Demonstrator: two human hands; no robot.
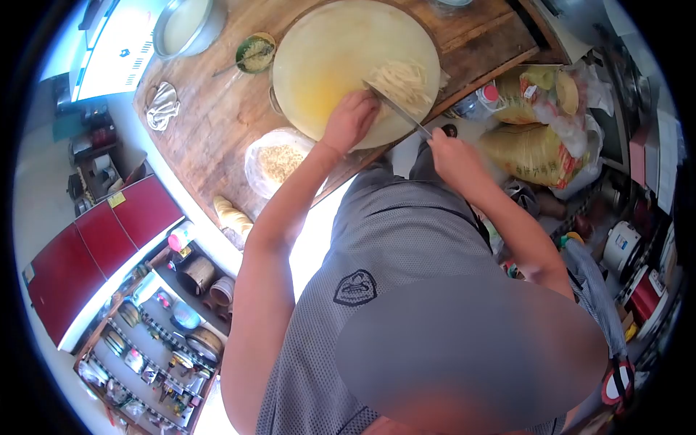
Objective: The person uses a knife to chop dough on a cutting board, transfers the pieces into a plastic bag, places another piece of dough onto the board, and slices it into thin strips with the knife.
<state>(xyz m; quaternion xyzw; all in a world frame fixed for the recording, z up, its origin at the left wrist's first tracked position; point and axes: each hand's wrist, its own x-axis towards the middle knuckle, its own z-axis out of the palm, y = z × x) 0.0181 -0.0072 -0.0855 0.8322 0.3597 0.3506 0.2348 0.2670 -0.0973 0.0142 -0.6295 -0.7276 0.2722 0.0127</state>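
Note:
My right hand [455, 161] grips the handle of a kitchen knife [401, 111], its blade slanting across a large round cutting board [310, 51]. Beside the blade, near the tip, my left hand [353, 118] rests low on the board with its fingers curled in. Whatever lies under those fingers is hidden. A loose heap of pale thin shreds [403, 81] spreads on the board's right part, just beyond the knife. Yellowish staining shows on the board's middle, left of my left hand.
On the wooden table [206, 101] stand a metal basin [205, 40] of whitish contents, a green bowl [256, 54] of chopped bits, a crumpled cloth [162, 106] and a plastic bag [279, 162] of pale crumbly food. Filled sacks [525, 152] lie on the floor at right.

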